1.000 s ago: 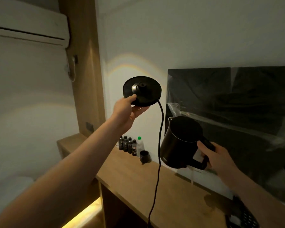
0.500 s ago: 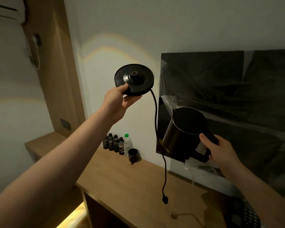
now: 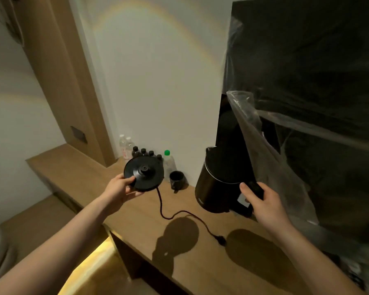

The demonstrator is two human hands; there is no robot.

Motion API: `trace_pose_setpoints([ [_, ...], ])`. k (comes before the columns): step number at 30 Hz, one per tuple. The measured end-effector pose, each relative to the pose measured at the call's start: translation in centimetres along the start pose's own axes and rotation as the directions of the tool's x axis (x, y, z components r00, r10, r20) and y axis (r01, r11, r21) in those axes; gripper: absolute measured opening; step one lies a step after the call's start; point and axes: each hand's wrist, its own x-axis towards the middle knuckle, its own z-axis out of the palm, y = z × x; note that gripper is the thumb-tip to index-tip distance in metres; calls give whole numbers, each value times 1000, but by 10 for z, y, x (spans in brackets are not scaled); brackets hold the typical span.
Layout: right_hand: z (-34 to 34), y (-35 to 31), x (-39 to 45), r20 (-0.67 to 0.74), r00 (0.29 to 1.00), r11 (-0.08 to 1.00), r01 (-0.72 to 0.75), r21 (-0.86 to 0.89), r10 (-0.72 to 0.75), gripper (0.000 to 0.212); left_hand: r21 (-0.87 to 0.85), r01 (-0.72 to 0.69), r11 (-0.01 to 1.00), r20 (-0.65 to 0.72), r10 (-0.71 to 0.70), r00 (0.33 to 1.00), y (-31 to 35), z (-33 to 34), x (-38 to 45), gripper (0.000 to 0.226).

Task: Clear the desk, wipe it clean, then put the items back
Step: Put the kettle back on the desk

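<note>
My left hand (image 3: 120, 188) pinches kettle base (image 3: 143, 173), right hand (image 3: 262, 201) grips kettle (image 3: 219, 188) handle; trailing cord (image 3: 179, 216) mid-frame could snag the mug (image 3: 176, 178)

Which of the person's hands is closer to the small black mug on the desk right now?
Left. The left hand, holding the kettle base, is just left of the black mug. The right hand, gripping the kettle handle, is farther off on the mug's right, beyond the kettle body.

Two bare forearms, no sleeves visible
</note>
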Motion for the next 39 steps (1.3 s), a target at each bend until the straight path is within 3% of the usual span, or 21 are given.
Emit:
trace_pose_setpoints([
  [4,34,28,20,17,999,998,-46,-32,47,38,178,145,973,-64,-136,989,-49,-35,52,35],
  [8,77,43,43,14,996,996,-83,-23,83,22,262,269,927,-66,-261,963,-92,-60,101,35],
  [12,126,68,69,-35,988,987,-154,-46,153,20,327,346,879,-25,-358,933,-128,-81,149,37],
  [17,180,91,98,-39,969,968,-245,-58,243,16,403,347,847,4,-380,925,-158,-94,215,44],
  [22,218,114,106,-55,942,939,-336,-77,332,19,598,361,716,39,-476,878,-196,-97,263,42],
  [28,251,121,116,-24,921,918,-389,-78,389,27,712,221,667,152,-453,878,-210,-76,277,48],
  [35,292,142,133,67,899,898,-424,-117,433,28,593,323,738,60,-441,896,-195,-82,264,40],
  [39,312,163,136,133,885,893,-434,-116,447,50,412,369,833,92,-441,893,-197,-91,247,45],
])
